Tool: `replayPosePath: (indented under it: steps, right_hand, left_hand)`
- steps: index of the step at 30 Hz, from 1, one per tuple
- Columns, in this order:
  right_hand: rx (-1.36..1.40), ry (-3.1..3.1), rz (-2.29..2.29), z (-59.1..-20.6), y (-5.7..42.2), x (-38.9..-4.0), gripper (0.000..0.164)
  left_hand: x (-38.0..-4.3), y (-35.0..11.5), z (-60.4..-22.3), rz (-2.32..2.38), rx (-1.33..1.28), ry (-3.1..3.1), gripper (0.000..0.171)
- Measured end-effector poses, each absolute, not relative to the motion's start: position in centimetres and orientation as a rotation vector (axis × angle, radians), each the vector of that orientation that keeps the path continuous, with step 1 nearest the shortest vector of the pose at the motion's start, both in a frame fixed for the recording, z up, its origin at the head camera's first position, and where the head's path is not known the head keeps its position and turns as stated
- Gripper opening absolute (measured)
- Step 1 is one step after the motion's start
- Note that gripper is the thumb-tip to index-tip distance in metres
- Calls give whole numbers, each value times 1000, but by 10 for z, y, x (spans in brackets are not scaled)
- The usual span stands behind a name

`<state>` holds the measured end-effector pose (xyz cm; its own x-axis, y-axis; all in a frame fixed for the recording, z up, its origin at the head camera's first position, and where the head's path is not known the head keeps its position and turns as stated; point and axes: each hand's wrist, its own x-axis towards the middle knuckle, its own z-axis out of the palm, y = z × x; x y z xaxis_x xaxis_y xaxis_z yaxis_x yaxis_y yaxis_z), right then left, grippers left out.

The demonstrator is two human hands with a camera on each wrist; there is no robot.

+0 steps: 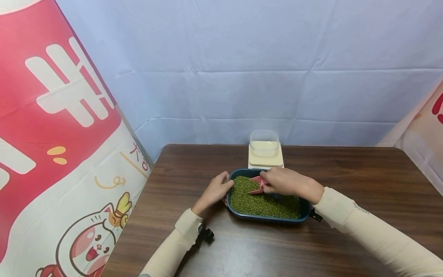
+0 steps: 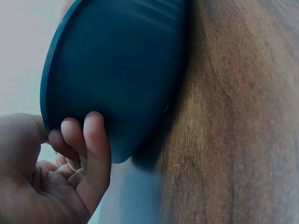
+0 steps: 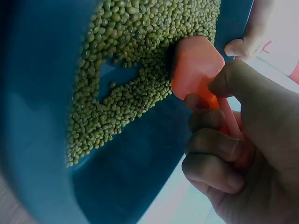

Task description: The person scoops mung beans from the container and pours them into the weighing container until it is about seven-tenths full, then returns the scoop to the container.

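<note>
A dark blue tub of green mung beans stands on the table. My left hand holds its left end, thumb at the rim; in the left wrist view, curled fingers press the outer wall. Over the tub, my right hand grips a pink scoop by its handle. The right wrist view shows the fingers wrapped round that handle, with the scoop's bowl dipped against the beans. How much the bowl contains is hidden. A patch of bare tub bottom shows among the beans.
Behind the tub, a clear plastic container sits on a pale kitchen scale. The wooden table ends at a hanging light cloth. A printed red and white banner hangs at the left.
</note>
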<state>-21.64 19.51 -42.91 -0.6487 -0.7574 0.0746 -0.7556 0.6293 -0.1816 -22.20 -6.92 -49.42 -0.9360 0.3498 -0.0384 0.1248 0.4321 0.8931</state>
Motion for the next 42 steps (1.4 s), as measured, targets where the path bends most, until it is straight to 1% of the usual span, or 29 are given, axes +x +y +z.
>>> replayPosePath:
  steps: [14, 22, 29, 36, 42]
  right_hand:
    - [-1360, 2819, -230, -426, 188, -219, 20]
    - [-1290, 2806, -234, -424, 183, -217, 18]
    - [-1385, 2749, -245, -426, 180, -218, 17]
    - [-1357, 2751, -230, -427, 178, -220, 16]
    - [-1394, 2756, -237, -427, 175, -222, 19]
  left_hand:
    - [-222, -69, -494, 1490, 432, 2492, 19]
    - [-222, -69, -493, 1484, 442, 2507, 20]
    - [-221, -70, -492, 1484, 432, 2483, 20]
    - [-220, -69, -492, 1495, 436, 2487, 22]
    - [-221, -69, -492, 1489, 432, 2490, 21]
